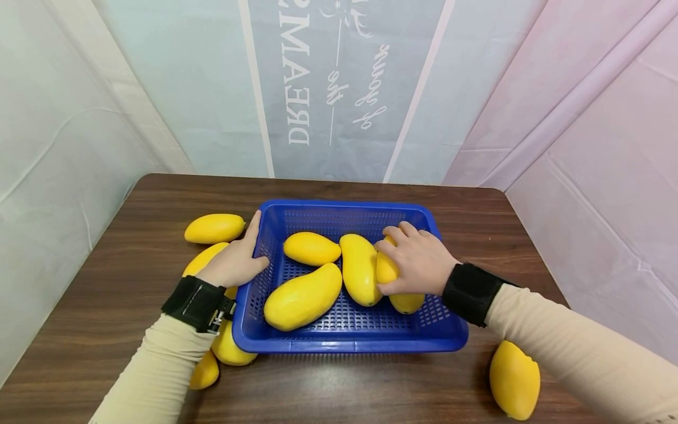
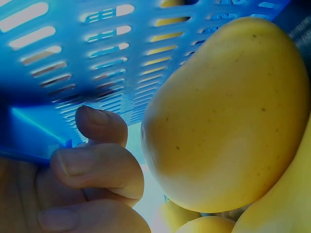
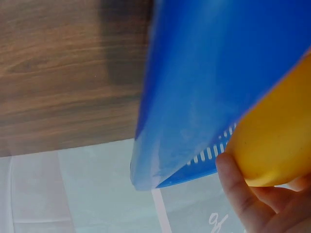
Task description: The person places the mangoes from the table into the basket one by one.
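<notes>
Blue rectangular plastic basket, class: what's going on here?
A person's right hand grips a smooth, oval yellow fruit inside the blue basket, while the left hand holds the basket's left rim. At least three more yellow fruits lie inside; on the dark brown wooden table, several rest to the left and one to the right.

A brown desk (image 1: 95,318) with streaky wood grain and rounded far corners stood in front of a pale blue cloth (image 1: 196,76). Two white stripes (image 1: 256,76) ran down the cloth, and the grey-blue panel (image 1: 328,162) between them carried white lettering (image 1: 295,88), turned sideways and mirrored: "DREAM" in capitals, cut off at the top edge, beside looping script. To the left hung a whitish sheet (image 1: 47,76) crossed by a thin curved line. To the right hung a pinkish sheet (image 1: 609,224), creased, with a slanting ridge.
</notes>
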The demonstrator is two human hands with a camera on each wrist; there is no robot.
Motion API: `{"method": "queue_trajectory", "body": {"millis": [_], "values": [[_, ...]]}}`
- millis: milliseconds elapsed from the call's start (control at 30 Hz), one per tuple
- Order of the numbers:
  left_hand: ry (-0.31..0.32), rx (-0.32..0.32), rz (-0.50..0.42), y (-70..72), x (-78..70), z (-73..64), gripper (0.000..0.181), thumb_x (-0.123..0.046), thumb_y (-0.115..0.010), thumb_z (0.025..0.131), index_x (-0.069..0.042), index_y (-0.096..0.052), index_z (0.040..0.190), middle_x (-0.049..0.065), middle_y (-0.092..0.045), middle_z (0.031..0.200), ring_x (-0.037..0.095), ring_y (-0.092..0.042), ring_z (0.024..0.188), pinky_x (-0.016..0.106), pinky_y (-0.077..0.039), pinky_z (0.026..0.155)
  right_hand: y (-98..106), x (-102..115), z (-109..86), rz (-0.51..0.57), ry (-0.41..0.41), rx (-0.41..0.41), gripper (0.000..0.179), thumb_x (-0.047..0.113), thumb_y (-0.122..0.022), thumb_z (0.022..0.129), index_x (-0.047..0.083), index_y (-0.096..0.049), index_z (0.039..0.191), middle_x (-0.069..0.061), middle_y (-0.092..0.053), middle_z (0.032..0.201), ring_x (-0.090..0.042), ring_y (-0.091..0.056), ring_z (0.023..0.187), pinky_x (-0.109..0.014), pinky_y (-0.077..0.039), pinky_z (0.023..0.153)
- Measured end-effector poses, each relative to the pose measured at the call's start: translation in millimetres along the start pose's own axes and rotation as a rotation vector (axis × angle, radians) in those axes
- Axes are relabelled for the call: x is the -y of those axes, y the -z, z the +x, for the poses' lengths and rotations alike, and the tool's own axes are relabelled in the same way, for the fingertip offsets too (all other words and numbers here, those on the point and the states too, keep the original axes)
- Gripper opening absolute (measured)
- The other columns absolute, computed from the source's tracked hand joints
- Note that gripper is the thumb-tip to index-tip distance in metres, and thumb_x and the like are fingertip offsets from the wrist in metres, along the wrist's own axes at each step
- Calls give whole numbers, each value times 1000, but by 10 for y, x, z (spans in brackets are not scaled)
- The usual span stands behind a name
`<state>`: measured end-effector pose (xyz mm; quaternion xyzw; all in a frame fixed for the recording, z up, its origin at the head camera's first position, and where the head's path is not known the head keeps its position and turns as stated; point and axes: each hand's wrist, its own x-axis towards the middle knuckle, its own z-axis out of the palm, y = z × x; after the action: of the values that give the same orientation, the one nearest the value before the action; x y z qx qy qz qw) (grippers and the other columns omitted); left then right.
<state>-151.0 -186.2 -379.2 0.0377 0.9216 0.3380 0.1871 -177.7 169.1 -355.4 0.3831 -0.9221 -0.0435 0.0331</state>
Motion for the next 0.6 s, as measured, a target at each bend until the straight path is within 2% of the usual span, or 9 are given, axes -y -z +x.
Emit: {"method": "queue_trajectory", "body": {"millis": [400, 600], "values": [[1, -2, 2, -20, 14, 13, 98, -19, -51, 97, -21, 28, 154, 7, -54, 62, 21, -53, 42, 33, -49, 47, -17, -29, 151, -24, 44, 85, 73, 66, -66, 76, 14, -64, 127, -17, -58, 130, -36, -54, 112, -46, -54, 86], [-3, -8, -6, -19, 15, 11, 98, -19, -51, 97, -23, 29, 153, 8, -55, 64, 21, -55, 42, 34, -51, 48, -10, -26, 228, 7, -6, 141, 74, 67, -66, 78, 12, -62, 129, -17, -58, 128, -36, -54, 108, -46, -55, 83]]}}
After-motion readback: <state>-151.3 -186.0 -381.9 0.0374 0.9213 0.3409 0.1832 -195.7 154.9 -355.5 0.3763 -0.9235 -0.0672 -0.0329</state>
